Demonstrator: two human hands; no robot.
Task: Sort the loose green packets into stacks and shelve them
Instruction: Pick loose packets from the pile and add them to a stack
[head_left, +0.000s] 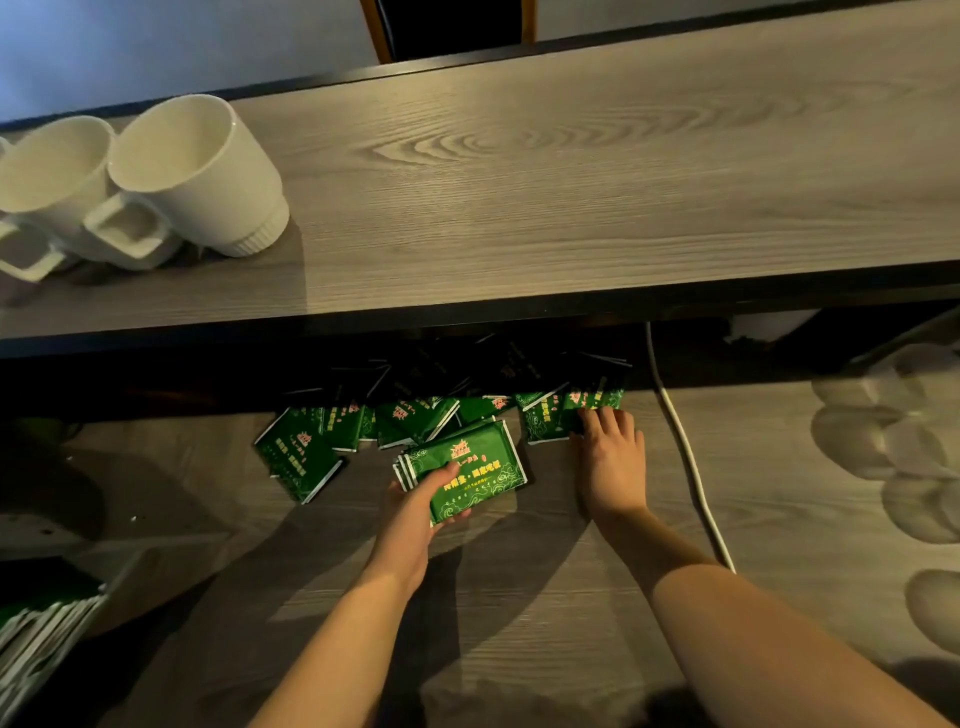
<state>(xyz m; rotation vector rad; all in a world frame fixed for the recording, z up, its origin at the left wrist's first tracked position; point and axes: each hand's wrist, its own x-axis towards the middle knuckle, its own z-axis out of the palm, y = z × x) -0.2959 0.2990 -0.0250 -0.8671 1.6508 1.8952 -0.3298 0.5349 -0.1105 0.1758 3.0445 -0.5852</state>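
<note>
1. The left hand (415, 506) grips a small stack of green packets (467, 470), with the thumb on top and the fingers curled under.
2. The packets are flat, dark green, with gold writing, swirly cloud lines and thin white edges.
3. The right hand (610, 462) lies flat with its fingers straight, and the fingertips touch one loose packet (592, 402) at the right end of the heap.
4. The heap of loose packets (410, 415) lies on the lower wooden shelf (519, 597), partly in shadow under the upper shelf (571, 171).
5. Two white mugs (197, 171) stand on the upper shelf, far left.
6. A white cord (685, 447) runs just beside the right hand.
</note>
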